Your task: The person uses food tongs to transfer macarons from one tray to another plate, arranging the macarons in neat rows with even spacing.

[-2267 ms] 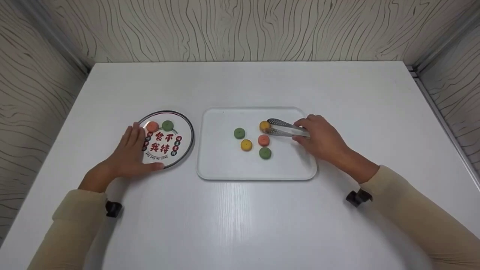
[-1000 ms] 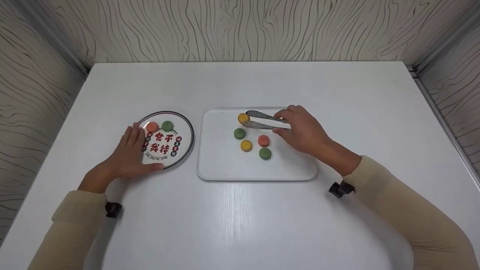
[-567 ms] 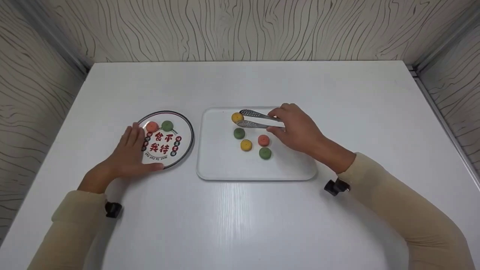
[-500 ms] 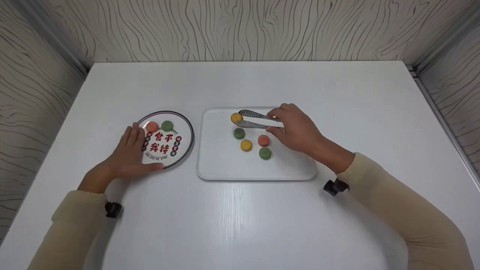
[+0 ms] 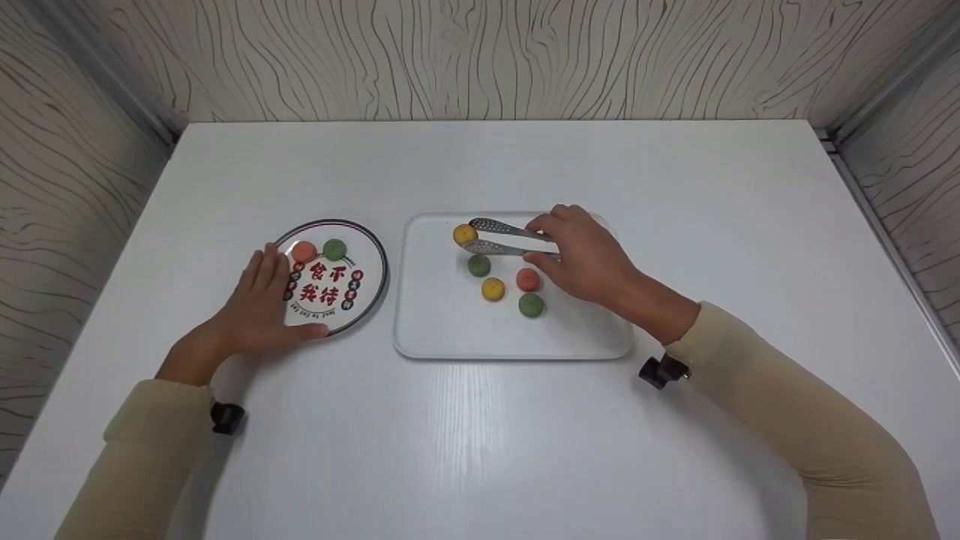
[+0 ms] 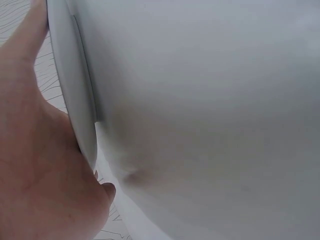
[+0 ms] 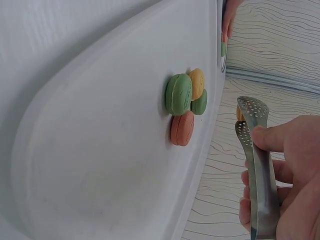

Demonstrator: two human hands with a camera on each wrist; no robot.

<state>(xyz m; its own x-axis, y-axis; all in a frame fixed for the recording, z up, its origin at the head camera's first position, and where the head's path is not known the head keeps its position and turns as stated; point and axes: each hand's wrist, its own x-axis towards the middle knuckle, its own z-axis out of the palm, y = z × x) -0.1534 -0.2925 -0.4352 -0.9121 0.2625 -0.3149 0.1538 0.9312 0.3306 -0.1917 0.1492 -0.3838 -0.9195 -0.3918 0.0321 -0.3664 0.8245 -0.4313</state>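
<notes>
My right hand pinches perforated metal tongs, whose tips hold a yellow macaron raised over the far left part of the white tray. Below on the tray are a green macaron, another yellow macaron, an orange-pink macaron and a second green macaron. Left of the tray, my left hand rests against the rim of a round plate, fingers straight and thumb spread along its near edge. The plate carries an orange-pink macaron and a green macaron.
A white table bears both tray and plate, with a narrow gap between them. Wood-grain patterned panels stand behind and at both sides. Black wrist mounts sit at the sleeves.
The right hand has carried the tongs and yellow macaron leftward, from the tray's right half to above its far left part. The left hand and the other macarons stay where they were.
</notes>
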